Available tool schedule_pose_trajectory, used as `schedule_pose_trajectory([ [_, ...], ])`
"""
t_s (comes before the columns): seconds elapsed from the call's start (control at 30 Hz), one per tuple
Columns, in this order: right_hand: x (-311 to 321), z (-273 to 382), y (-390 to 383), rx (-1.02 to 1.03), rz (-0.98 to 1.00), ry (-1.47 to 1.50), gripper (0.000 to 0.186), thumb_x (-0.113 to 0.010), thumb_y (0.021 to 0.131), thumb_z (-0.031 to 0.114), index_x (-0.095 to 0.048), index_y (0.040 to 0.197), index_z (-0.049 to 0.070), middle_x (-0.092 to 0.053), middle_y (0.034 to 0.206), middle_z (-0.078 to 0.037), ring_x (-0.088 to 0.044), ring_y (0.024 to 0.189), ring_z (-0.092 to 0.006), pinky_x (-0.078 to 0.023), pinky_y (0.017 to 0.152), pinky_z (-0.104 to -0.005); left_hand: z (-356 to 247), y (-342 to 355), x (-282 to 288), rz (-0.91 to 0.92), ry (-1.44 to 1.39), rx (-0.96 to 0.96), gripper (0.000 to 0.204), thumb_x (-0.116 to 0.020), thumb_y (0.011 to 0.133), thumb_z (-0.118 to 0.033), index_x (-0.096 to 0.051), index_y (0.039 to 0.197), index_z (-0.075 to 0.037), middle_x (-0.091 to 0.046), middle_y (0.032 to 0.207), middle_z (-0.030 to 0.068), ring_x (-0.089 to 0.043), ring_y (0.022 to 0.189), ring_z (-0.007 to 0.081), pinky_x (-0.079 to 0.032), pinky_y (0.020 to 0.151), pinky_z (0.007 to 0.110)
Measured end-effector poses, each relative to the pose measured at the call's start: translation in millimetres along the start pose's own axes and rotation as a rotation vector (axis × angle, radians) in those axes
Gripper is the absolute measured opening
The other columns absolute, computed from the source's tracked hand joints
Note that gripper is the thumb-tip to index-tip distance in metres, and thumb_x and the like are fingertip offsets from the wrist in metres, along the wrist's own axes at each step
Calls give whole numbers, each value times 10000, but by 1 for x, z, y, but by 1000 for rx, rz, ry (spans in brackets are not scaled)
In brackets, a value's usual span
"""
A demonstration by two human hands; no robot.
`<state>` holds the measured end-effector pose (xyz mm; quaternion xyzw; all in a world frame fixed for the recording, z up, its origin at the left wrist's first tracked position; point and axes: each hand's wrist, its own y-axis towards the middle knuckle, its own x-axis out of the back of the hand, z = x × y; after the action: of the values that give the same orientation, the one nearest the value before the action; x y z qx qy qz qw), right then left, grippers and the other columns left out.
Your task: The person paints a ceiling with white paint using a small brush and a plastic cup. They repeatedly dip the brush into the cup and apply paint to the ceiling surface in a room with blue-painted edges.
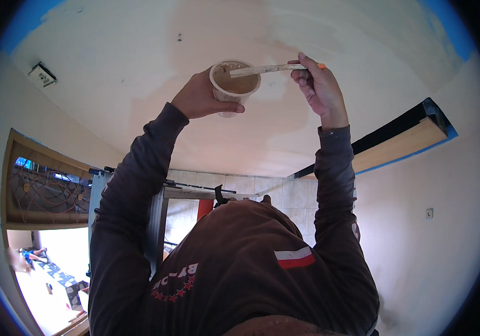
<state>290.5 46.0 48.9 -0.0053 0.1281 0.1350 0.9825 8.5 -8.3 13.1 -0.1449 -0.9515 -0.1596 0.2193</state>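
My left hand is wrapped round a clear plastic cup from its left side, thumb across the front. Some light brownish stuff shows inside the cup, but how full it is I cannot make out. In my right hand, a slim, paint-smeared brush with an orange handle end is pinched between thumb and fingers. The brush lies nearly level, its whitish tip over the cup's mouth. Both hands are raised in front of a pale wall with darker, damp-looking patches.
A metal ladder stands close to my left arm. At the right, a dark recessed ledge edged in blue juts from the wall. A doorway with a carved wooden panel above opens at the left, with a person beyond it.
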Motion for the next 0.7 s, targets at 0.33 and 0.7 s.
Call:
schedule_pose_trajectory([
  [0.33, -1, -23, 3, -21, -115, 188, 406, -666, 953, 475, -618, 881, 79, -617, 655, -45, -487, 486, -49, -312, 391, -176, 4, 1, -2, -49, 1, -36, 954, -931, 648, -408, -490, 1405, -28, -658, 1251, 132, -642, 1147, 261, -518, 1000, 380],
  [0.7, -6, -45, -5, 19, -176, 226, 390, -663, 956, 480, -597, 871, 105, -601, 672, -22, -467, 496, -26, -320, 405, -171, -3, 0, -3, -97, -10, -41, 912, -934, 659, -308, -490, 1398, -14, -651, 1279, 129, -627, 1180, 236, -494, 1025, 373],
])
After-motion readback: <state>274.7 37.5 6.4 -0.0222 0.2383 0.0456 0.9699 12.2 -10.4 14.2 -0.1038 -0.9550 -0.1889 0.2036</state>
